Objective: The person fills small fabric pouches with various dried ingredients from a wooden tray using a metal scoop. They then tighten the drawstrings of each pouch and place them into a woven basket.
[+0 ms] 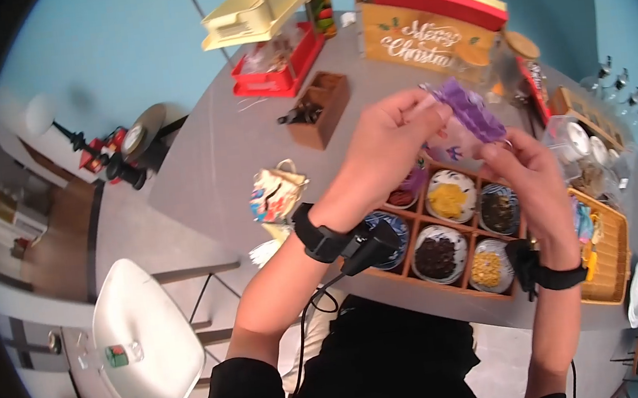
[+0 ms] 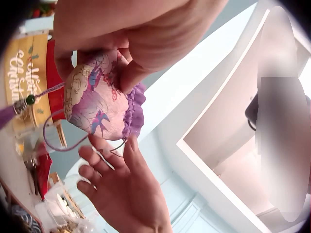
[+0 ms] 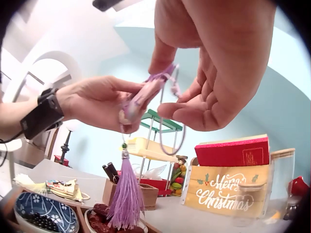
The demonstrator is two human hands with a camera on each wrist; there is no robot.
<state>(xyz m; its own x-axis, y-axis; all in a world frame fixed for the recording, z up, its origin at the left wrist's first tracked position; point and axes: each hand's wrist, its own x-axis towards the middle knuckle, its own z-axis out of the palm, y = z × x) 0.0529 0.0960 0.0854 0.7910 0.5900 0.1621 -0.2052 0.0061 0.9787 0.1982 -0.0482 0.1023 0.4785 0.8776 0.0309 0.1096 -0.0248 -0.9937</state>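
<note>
A small drawstring pouch (image 2: pixel 97 102), pink with purple swallows and a ruffled purple mouth (image 1: pixel 471 109), is held up above the divided box. My left hand (image 1: pixel 390 133) grips it at one side, thumb pressed on the cloth. At the other end, near the ruffle, my right hand (image 1: pixel 526 173) pinches the pouch's edge by its cord, with thumb and forefinger; its other fingers are loosely bent. A loop of the thin purple cord (image 3: pixel 183 141) hangs beside the pouch. From its bottom dangles a purple tassel (image 3: pixel 126 194) with a green bead (image 3: pixel 124 146).
Below the hands is a wooden divided box (image 1: pixel 409 242) with bowls of dried ingredients, among them a yellow one (image 1: pixel 450 199). A yellow basket (image 1: pixel 609 254) lies to the right. Behind stand a Merry Christmas box (image 1: pixel 415 40), glass jars, a small wooden holder (image 1: pixel 326 117) and a tiered rack (image 1: pixel 260 11).
</note>
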